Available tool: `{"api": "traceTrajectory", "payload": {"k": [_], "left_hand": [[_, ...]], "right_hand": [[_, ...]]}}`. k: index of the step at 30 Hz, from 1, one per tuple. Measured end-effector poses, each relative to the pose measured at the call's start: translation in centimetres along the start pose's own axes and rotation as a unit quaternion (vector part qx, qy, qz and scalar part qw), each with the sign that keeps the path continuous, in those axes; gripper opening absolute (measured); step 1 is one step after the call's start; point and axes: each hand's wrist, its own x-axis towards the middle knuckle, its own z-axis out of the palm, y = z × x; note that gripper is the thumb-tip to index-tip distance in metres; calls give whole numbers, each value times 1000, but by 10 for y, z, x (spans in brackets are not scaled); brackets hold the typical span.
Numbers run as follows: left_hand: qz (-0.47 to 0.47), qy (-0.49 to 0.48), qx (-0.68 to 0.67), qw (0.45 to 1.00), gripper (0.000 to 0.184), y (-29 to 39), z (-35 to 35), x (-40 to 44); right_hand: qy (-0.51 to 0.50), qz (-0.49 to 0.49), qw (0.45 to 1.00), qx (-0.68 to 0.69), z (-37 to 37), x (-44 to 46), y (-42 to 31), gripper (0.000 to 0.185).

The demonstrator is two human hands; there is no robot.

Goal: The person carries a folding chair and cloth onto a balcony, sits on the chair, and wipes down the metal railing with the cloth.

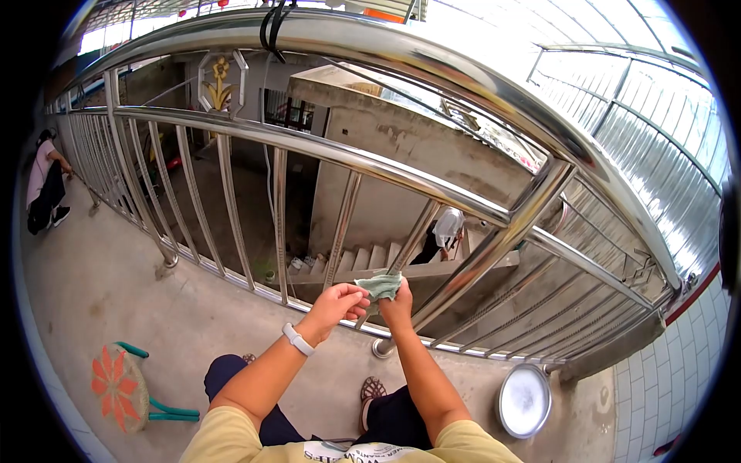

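Observation:
A pale green cloth [380, 286] lies against a thin upright bar [414, 235] of the stainless steel railing [324, 151]. My right hand [397, 310] is closed on the cloth's right side, at the bar. On the other side, my left hand [337, 306], with a white band on its wrist, has curled fingers that pinch the cloth's left edge. Part of the bar is hidden behind the cloth and hands. I cannot tell whether the cloth goes all the way round it.
A round stool [120, 390] with an orange flower pattern stands at left, and a metal basin [525, 401] sits at right by the railing. One person [48, 181] is by the railing at far left; another person [446, 231] is on the stairs [361, 258] below.

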Motion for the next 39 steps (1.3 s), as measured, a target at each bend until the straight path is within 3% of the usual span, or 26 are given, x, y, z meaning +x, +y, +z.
{"api": "traceTrajectory", "payload": {"k": [8,10,16,20,28,36,39], "left_hand": [[-11,4,2,1000,19,-1,1,1],[3,24,3,1000,19,-2,2,1],[-9,27,1,1000,21,-5,2,4],[-21,20,18,999,23,-5,5,4],[-18,15,15,1000,23,-5,7,5],[-5,11,15,1000,23,-8,8,6],[3,25,19,1000,28,-6,10,5]], "right_hand": [[-12,-3,1000,-5,6,-5,8,28],[-3,82,996,45,6,-6,8,28],[48,-66,993,80,-17,4,-46,39],[81,-129,988,13,-14,8,-30,41],[-4,-84,996,-7,-13,7,-13,35],[-17,-75,997,12,-5,0,0,33],[-38,-57,997,-39,-7,2,21,32]]}}
